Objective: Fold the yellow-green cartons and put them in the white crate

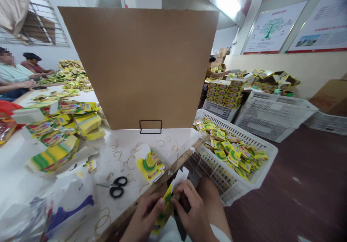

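My left hand [149, 211] grips the side of a small yellow-green carton [168, 195] above my lap, thumb pressed on its panel. At the carton's other side, my right hand [189, 205] is closed with its fingertips on the edge below the raised white flap [180, 177]. Whatever lies between the right fingertips is hidden. On the white table just ahead rests another yellow carton [150, 164] with its white flap up. Left of it are black-handled scissors [117, 187], blades apart, and several loose rubber bands [103, 218].
A brown cardboard panel [146, 68] stands upright on the table. To my right sits a white crate [267, 162] heaped with small yellow packets. Cartons [62, 137] and a plastic bag [73, 202] lie left. The table's wooden edge [130, 213] runs close to my hands. Other people work farther off.
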A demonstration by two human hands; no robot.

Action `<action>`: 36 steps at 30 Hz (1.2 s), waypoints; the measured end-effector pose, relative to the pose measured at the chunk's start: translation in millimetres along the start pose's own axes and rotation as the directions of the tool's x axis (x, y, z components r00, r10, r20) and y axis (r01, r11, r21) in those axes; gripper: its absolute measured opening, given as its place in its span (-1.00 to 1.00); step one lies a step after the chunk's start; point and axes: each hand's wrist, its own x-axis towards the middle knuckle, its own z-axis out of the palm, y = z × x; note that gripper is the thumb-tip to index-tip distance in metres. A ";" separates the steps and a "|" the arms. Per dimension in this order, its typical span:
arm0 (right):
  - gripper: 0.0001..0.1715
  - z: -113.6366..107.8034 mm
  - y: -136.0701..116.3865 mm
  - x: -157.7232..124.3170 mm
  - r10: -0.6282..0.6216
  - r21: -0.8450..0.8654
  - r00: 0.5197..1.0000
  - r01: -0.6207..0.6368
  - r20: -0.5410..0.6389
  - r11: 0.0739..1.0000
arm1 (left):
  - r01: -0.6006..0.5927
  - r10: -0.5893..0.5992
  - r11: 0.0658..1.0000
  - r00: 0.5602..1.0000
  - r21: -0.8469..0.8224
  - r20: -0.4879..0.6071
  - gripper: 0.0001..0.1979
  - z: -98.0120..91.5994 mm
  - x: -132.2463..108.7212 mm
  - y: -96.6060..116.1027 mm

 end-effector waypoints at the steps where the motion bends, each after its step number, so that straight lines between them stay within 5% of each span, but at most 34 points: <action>1: -0.93 -1.4 -1.6 -0.3 -0.019 0.005 1.000 0.019 0.012 1.000 | 0.098 -0.095 0.992 0.995 -0.076 0.040 -0.56 0.7 -0.7 -2.8; 4: -0.93 -6.0 -4.1 -2.1 -0.036 0.023 0.998 0.036 0.041 0.999 | 0.293 -0.250 0.916 0.952 -0.275 0.179 -0.48 6.7 -2.7 -7.6; 9: -0.92 -13.7 -1.7 -5.8 -0.058 -0.004 0.998 0.059 0.036 0.998 | 0.250 -0.226 0.890 0.968 -0.381 0.108 -0.46 25.2 -2.8 -2.1; 12: -0.85 -14.5 2.4 -7.3 -0.063 -0.031 0.998 0.063 -0.025 0.998 | 0.193 -0.174 0.902 0.981 -0.386 0.085 -0.46 33.2 1.0 1.3; 15: -0.49 -10.1 9.5 -8.2 0.045 -0.041 0.977 -0.055 -0.208 0.998 | 0.067 -0.061 0.943 0.998 -0.326 0.028 -0.49 37.4 6.6 1.6; 18: -0.68 -3.8 16.2 -9.6 0.214 0.119 0.971 -0.202 -0.106 0.972 | -0.100 0.094 0.979 0.995 -0.176 -0.045 -0.53 39.2 11.6 1.0; 21: -0.59 -1.6 19.1 -11.0 0.330 0.194 0.943 -0.316 -0.041 0.929 | -0.194 0.195 0.981 0.979 0.012 -0.065 -0.59 38.6 14.8 0.7; 24: -0.64 -5.5 17.4 -9.8 0.377 0.216 0.923 -0.354 -0.074 0.910 | -0.226 0.225 0.972 0.974 0.060 0.015 -0.54 35.0 15.2 0.2; 28: -0.60 -15.6 11.1 -5.9 0.325 0.420 0.944 -0.276 -0.049 0.864 | -0.194 0.207 0.976 0.967 -0.097 0.148 -0.40 27.2 11.7 0.3; 36: -0.75 -42.6 7.4 -7.9 0.224 0.376 0.945 -0.302 0.238 0.876 | -0.025 0.218 0.924 0.856 -0.383 0.470 -0.59 24.6 12.0 -1.6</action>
